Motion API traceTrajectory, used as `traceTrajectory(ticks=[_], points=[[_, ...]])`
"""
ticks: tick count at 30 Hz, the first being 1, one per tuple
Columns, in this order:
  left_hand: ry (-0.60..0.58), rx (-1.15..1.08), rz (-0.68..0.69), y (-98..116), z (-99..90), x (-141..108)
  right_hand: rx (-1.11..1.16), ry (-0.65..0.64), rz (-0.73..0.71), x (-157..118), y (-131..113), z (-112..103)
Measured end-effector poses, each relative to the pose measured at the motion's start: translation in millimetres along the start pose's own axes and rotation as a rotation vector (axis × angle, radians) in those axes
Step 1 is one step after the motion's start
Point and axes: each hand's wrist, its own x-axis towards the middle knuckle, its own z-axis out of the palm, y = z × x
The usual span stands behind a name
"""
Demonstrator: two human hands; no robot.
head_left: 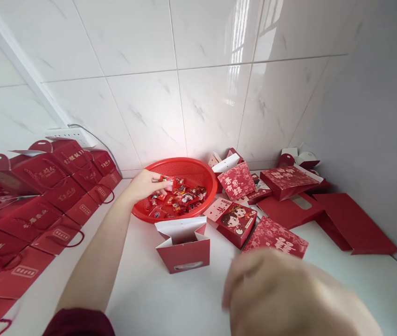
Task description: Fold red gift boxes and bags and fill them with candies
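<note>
My left hand reaches over the rim of a red plastic basket. Its fingers are closed on a small red-wrapped candy. Many wrapped candies in red and dark wrappers lie on the basket's bottom. In front of the basket stands a red gift box, its top open and white inside, with a small window low on its front. My right hand is close to the camera at the lower right, blurred by motion. The fingers curl away from view, so what they hold, if anything, is hidden.
On the left stand rows of red gift boxes with cord handles. To the right of the basket lies a loose pile of red boxes, among them one with a cartoon couple and flat red cartons. A white power strip rests against the tiled wall.
</note>
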Motion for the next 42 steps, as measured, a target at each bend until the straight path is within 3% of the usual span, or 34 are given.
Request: traceTrajectory(ticks=[2, 4, 6, 8, 12, 20, 26, 31, 36, 39, 42], points=[[0.112, -0.204, 0.056, 20, -1.1, -28, -0.033, 0.115, -0.041, 20, 6, -8], [0.183, -0.437, 0.111, 40, 0.7, -53, -0.088, 0.248, 0.029, 37, 14, -11], [0.173, -0.519, 0.138, 54, 4.2, -71, -0.110, 0.365, 0.157, 50, 25, -8], [0.155, -0.545, 0.149, 61, 8.7, -81, -0.059, 0.404, 0.235, 60, 37, -1], [0.140, -0.556, 0.128, 59, 17.9, -82, 0.095, 0.323, 0.248, 71, 57, 12], [-0.031, -0.648, 0.172, 47, 18.6, -76, 0.542, 0.276, 0.342, 76, 70, 22], [-0.088, -0.737, 0.193, 44, 19.5, -74, 0.475, 0.311, 0.354, 75, 72, 20], [-0.024, -0.845, 0.229, 46, 30.2, -67, 0.358, 0.438, 0.175, 72, 64, 20], [-0.043, -0.770, 0.316, 50, 33.4, -68, 0.097, 0.265, 0.023, 66, 57, 17], [-0.049, -0.627, 0.363, 49, 26.7, -73, 0.015, 0.342, 0.007, 63, 52, 15], [-0.037, -0.317, 0.321, 43, 20.8, -74, -0.038, 0.481, 0.014, 61, 49, 11]])
